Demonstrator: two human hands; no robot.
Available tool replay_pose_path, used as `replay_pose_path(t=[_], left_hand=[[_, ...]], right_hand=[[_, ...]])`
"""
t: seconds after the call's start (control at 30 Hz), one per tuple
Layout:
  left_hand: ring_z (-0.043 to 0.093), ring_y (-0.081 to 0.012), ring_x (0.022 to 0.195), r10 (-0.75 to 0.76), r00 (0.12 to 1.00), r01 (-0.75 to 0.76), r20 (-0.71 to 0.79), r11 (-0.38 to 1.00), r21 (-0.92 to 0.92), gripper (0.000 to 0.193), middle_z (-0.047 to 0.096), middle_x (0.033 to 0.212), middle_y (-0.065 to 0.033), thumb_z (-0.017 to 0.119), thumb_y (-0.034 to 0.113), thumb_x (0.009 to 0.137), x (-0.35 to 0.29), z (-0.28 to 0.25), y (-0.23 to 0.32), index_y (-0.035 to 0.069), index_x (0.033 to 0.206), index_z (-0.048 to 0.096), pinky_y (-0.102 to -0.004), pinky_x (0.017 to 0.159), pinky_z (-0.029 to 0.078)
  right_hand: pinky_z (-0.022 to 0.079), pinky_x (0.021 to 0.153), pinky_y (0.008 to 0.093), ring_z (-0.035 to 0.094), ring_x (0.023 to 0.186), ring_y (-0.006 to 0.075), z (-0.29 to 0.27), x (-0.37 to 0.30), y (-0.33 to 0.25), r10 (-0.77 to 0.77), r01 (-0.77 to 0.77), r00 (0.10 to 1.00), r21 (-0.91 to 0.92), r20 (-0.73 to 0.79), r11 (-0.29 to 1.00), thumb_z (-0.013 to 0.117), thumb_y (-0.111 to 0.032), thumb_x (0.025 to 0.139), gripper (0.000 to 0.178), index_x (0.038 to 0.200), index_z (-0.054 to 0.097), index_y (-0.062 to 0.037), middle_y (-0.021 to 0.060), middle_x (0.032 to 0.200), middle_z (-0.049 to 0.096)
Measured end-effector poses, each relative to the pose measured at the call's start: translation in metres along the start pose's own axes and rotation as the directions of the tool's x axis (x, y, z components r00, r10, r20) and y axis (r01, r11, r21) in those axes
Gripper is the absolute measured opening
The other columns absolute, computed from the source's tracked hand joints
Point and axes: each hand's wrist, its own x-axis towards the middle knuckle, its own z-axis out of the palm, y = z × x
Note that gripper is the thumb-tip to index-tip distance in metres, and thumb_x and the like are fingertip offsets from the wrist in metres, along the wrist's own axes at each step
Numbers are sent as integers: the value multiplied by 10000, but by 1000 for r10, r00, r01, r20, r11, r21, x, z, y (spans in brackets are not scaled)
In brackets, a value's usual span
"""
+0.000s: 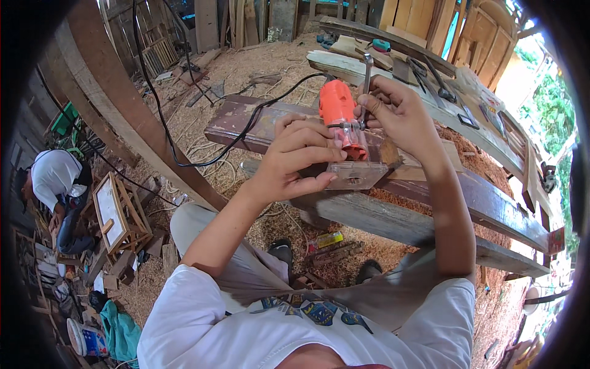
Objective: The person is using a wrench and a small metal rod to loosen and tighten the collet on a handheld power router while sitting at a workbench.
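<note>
An orange trim router (pixel 337 103) with a clear plastic base (pixel 362 175) stands over the wooden planks in front of me, tilted a little. My left hand (pixel 301 152) is closed round the lower part of the router from the left, its thumb at the base. With my right hand (pixel 394 114) I grip a metal wrench (pixel 367 77), its upper end standing above my fingers. The wrench's lower end is beside the clamp on the router's base; my fingers partly hide the contact. A black cord (pixel 270 102) runs from the router's top to the left.
Under the router lie a dark varnished plank (pixel 252 120) and a grey beam (pixel 393 215). A bench (pixel 491 141) at the right holds tools, including a hammer (pixel 439 83). Shavings cover the floor. A slanting post (pixel 141 117) stands at left; another person (pixel 58 181) crouches beyond it.
</note>
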Motion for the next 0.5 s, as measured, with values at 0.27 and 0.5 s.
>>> replay_pose_path(t=[0.27, 0.5], left_hand=[[689, -214, 1165, -7, 1000, 7, -1, 1000, -1, 316, 748, 1174, 4, 842, 212, 842, 0, -2, 2, 167, 1150, 787, -503, 1123, 350], [673, -251, 1201, -25, 998, 32, 61, 992, -121, 294, 740, 1211, -62, 756, 131, 905, 6, -15, -12, 131, 1199, 769, -471, 1119, 387]], right_hand=[[616, 768, 247, 719, 946, 76, -2, 0, -3, 72, -71, 997, -34, 17, 997, 681, -246, 1079, 234, 1201, 676, -47, 1, 1032, 738], [620, 772, 253, 724, 962, 82, -6, 2, -2, 123, -122, 992, -12, 35, 992, 664, -229, 1088, 230, 1223, 668, -42, 15, 1041, 744]])
